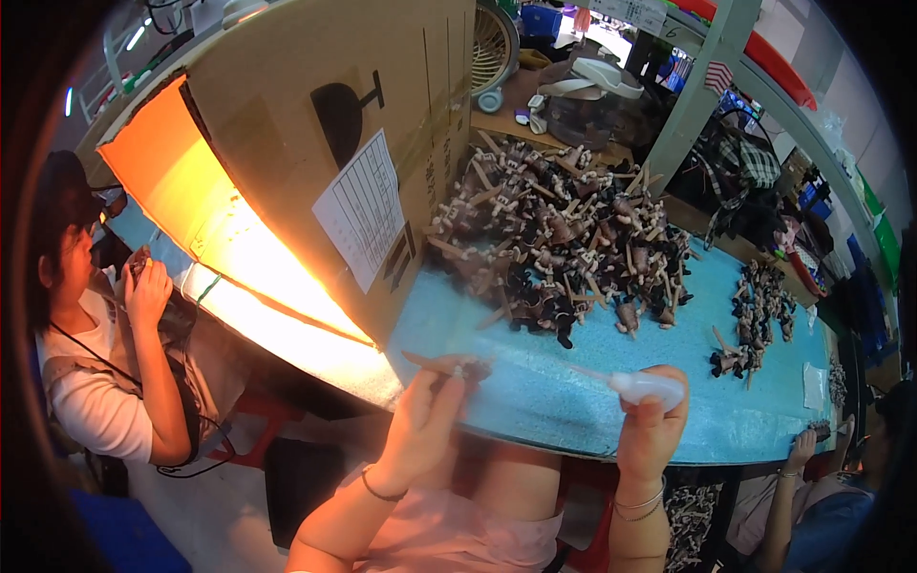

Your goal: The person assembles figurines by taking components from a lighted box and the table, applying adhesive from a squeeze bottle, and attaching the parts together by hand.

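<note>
1. A small brown figure on a stick (449,366) is held in the left hand (420,420), whose fingers are closed around it, just above the near edge of the tabletop (573,411).
2. A small white squeeze bottle (642,387) with a long thin nozzle is gripped in the right hand (652,425), fingers wrapped shut about its body; the nozzle is pointed toward the figure, but its tip is not seen to touch it.
3. Beyond the figure, across the blue tabletop, a large heap of similar stick figures (564,239) is piled; a smaller cluster (755,315) lies to the right of that heap, well apart from it.
4. As a judgement, most of the work appears to be left: the big heap looks unsorted, and only the one figure is in hand. Whether the small cluster is finished pieces cannot be told.
5. Left of the heap, a big cardboard box (287,124) is stood on its side, its inside lit a warm orange. A dark printed symbol is borne on the wall facing the heap, and a white rectangular sheet (363,210) with a ruled grid is stuck below that symbol.
6. Behind the heap, a grey jar with a white lid (592,91) and a round fan (492,48) are seen.
7. Other people are seated to the far left of the box and at the right end of the tabletop.
</note>
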`<action>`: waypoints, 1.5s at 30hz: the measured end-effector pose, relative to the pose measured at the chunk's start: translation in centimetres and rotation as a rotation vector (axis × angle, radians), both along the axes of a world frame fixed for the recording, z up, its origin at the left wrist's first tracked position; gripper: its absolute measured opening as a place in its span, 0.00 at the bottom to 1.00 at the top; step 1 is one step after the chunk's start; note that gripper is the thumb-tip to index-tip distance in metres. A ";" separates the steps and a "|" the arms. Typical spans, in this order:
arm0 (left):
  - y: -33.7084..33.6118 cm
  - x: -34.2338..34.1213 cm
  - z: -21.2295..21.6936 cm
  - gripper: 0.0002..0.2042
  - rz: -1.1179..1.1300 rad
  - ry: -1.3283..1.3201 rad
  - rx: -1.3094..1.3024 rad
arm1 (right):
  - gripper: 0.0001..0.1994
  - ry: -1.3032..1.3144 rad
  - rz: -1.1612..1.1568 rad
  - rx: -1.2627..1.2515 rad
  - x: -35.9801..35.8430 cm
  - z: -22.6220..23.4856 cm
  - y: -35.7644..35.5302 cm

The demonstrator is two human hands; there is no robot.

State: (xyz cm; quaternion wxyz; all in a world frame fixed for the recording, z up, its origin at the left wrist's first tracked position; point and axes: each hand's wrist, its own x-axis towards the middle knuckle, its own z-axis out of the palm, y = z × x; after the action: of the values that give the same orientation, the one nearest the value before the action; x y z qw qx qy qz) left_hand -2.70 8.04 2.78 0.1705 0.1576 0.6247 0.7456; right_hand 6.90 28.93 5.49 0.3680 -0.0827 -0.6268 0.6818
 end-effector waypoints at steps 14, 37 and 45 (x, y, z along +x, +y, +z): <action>-1.2 0.4 1.3 0.18 0.249 1.091 -0.197 | 0.22 0.217 0.043 0.665 2.8 4.5 -2.2; -1.1 0.2 1.4 0.20 0.299 1.249 -0.202 | 0.28 0.202 -0.139 0.718 2.5 3.9 -4.0; -1.1 0.2 1.7 0.20 0.280 1.235 -0.211 | 0.28 0.171 -0.142 0.654 2.9 3.9 -4.0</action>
State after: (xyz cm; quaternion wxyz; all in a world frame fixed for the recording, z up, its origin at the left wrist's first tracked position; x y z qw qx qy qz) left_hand -2.49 6.91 4.53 -0.3052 0.4573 0.6924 0.4673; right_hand 9.77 24.92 9.37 0.4727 0.0539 -0.7719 0.4218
